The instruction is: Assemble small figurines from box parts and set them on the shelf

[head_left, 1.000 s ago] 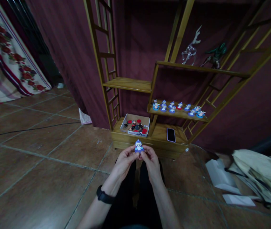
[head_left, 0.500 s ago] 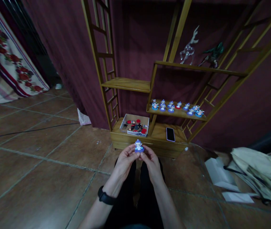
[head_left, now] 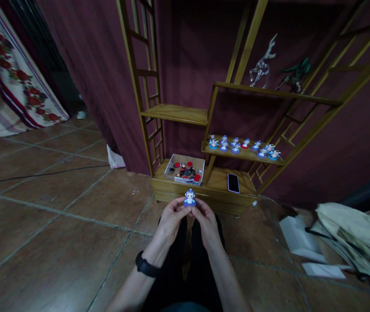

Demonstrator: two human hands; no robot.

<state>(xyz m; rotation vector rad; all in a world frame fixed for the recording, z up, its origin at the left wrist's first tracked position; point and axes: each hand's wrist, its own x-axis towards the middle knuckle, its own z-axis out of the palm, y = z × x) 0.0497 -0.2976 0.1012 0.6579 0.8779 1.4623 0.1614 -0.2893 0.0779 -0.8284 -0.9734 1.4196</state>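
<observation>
A small purple-and-white figurine [head_left: 190, 197] on a round purple base stands upright between my hands, in front of the wooden shelf unit. My left hand [head_left: 172, 216] grips the base from the left, thumb at the front. From the right, my right hand [head_left: 206, 218] pinches the same base, and the two thumbs nearly meet below it. Several similar figurines [head_left: 236, 148] stand in rows on the shelf ahead, one with a red base. A shallow cardboard box [head_left: 188, 180] on the lower shelf holds black and red figurine parts [head_left: 187, 171].
A phone [head_left: 233, 183] lies on the lower shelf right of the box. A clear deer ornament [head_left: 260, 71] and a dark green figure [head_left: 297, 74] stand on the upper shelf. On the floor to the right are a white box [head_left: 300, 240] and a cream cloth bag [head_left: 350, 229].
The view has shifted slightly, so the shelf unit sits a little further right. Both hands still hold the figurine in nearly the same place.
</observation>
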